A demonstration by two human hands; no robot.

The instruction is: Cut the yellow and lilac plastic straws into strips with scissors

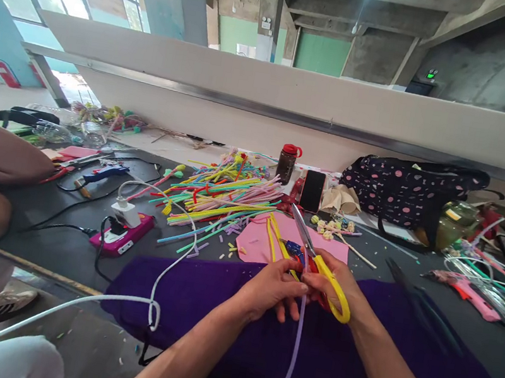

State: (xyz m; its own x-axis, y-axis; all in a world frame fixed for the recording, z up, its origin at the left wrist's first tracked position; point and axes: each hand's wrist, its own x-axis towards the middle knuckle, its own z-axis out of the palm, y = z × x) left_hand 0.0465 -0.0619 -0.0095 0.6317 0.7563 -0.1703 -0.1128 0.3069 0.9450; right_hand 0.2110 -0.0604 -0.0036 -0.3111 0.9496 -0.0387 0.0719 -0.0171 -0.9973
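My right hand (336,282) is wrapped round a pair of scissors with yellow handles (339,298). Their metal blades point up and to the left, over a pink sheet (249,239). My left hand (271,286) pinches a long lilac straw-like strip (293,355), whose lower end hangs past the purple cloth (218,286) on my lap. Both hands' fingertips meet around the strip, close below the blades. Just beyond my left fingers lie a bent yellow strip (274,234) and a small blue item (293,248), partly hidden.
A heap of coloured straws (222,197) lies ahead on the dark table, with cut bits beside it. Left of it sit a magenta power strip (130,237) and white cable. A bottle (288,164), phone (312,191) and dotted bag (409,198) stand behind. A pink glue gun (470,297) lies right.
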